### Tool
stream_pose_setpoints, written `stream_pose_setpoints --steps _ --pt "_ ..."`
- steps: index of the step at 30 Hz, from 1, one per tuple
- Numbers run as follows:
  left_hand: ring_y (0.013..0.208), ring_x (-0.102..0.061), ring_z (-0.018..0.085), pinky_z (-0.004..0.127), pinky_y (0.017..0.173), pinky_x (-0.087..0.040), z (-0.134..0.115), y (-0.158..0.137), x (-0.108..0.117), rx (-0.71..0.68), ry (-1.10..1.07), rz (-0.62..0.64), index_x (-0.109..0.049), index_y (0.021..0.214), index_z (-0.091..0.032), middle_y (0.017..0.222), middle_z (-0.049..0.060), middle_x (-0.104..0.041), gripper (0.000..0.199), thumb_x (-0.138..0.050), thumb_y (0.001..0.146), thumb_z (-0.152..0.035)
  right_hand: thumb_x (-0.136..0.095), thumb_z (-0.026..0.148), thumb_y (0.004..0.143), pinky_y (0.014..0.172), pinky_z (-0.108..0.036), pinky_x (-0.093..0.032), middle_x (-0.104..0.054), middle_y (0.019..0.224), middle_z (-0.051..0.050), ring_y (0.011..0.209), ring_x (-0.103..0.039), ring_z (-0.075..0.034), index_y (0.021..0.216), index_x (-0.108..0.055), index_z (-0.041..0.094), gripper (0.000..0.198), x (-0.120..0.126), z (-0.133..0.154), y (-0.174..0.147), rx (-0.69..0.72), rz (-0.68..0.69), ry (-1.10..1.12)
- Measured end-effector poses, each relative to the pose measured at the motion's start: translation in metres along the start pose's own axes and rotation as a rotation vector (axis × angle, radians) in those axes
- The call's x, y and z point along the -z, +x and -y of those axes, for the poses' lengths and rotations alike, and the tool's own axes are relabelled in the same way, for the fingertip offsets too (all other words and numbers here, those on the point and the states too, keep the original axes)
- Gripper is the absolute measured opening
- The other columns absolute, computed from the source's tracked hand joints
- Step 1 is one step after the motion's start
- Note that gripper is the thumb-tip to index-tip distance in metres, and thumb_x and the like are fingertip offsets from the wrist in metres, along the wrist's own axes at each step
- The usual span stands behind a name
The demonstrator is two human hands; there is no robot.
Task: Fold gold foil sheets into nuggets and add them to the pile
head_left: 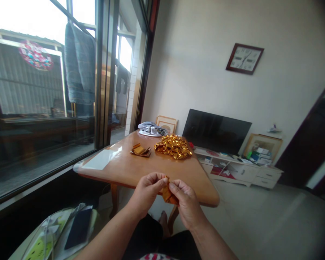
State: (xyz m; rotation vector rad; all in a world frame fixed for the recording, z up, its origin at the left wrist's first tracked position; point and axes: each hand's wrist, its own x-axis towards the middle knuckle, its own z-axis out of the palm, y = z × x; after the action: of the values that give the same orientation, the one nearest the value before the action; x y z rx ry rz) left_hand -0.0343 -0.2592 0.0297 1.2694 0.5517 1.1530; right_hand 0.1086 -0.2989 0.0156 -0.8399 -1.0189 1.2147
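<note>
A small piece of folded gold foil paper [169, 196] is pinched between both my hands, just off the table's near edge. My left hand [151, 189] grips its upper left end between thumb and fingers. On the other side, my right hand [186, 198] holds it with the thumb on top; the fingers behind are partly hidden. Farther back on the table lies a heap of folded gold foil pieces [174, 146]. To the left of that heap sits a small stack of flat gold foil sheets [141, 150].
The wooden table [130, 169] carries a white sheet [101, 159] at left and folded cloth [151, 129] at the far end. A phone [79, 228] lies on a seat at lower left. Beyond stand a television [216, 130] and a low white cabinet [242, 171].
</note>
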Motion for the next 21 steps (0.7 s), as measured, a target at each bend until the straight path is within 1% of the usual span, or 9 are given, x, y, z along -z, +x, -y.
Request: stream_pose_setpoints --steps 4,8,12,15,17,21 --pt "0.068 -0.054 0.011 0.023 0.065 -0.043 0.002 0.000 0.003 -0.006 -0.009 -0.023 -0.065 0.082 -0.012 0.074 0.002 -0.062 0.028 -0.072 0.083 -0.039 -0.075 0.044 0.082 0.062 -0.024 -0.047 -0.063 0.072 -0.001 0.065 -0.056 -0.012 0.084 -0.063 0.015 0.032 0.001 0.002 0.000 0.019 0.021 -0.039" --pt "0.067 -0.053 0.011 0.023 0.065 -0.042 0.004 0.001 0.005 -0.020 0.019 -0.048 -0.062 0.079 -0.013 0.072 0.002 -0.060 0.029 -0.068 0.085 -0.040 -0.072 0.044 0.085 0.063 -0.026 -0.048 -0.063 0.073 -0.001 0.067 -0.057 -0.013 0.085 -0.063 0.015 0.030 0.004 0.000 0.001 0.074 0.040 -0.147" --pt "0.062 -0.050 0.011 0.023 0.060 -0.039 0.006 0.004 0.006 -0.027 0.079 -0.053 -0.060 0.076 -0.013 0.067 0.000 -0.057 0.032 -0.069 0.084 -0.043 -0.070 0.045 0.087 0.063 -0.027 -0.048 -0.062 0.073 -0.001 0.067 -0.056 -0.013 0.084 -0.063 0.015 0.031 0.007 0.000 0.002 0.107 0.056 -0.244" --pt "0.064 -0.050 0.011 0.023 0.061 -0.038 0.007 0.005 0.008 -0.049 0.090 -0.055 -0.060 0.075 -0.013 0.068 0.000 -0.058 0.032 -0.068 0.085 -0.043 -0.069 0.047 0.086 0.062 -0.026 -0.046 -0.062 0.073 -0.001 0.067 -0.055 -0.014 0.085 -0.064 0.015 0.032 0.008 0.002 0.005 0.116 0.036 -0.297" --pt "0.066 -0.050 0.011 0.023 0.063 -0.038 0.007 0.006 0.009 -0.076 0.088 -0.081 -0.061 0.077 -0.014 0.070 0.000 -0.058 0.031 -0.067 0.087 -0.043 -0.069 0.048 0.086 0.065 -0.027 -0.046 -0.063 0.074 -0.002 0.069 -0.056 -0.015 0.086 -0.065 0.015 0.033 0.009 0.004 0.006 0.114 0.021 -0.322" --pt "0.069 -0.049 0.011 0.023 0.066 -0.038 0.007 0.008 0.012 -0.148 0.088 -0.174 -0.062 0.078 -0.014 0.072 -0.001 -0.058 0.029 -0.067 0.086 -0.041 -0.067 0.047 0.088 0.069 -0.028 -0.044 -0.065 0.077 -0.003 0.073 -0.056 -0.016 0.087 -0.067 0.015 0.032 0.013 0.009 0.007 0.134 0.004 -0.376"
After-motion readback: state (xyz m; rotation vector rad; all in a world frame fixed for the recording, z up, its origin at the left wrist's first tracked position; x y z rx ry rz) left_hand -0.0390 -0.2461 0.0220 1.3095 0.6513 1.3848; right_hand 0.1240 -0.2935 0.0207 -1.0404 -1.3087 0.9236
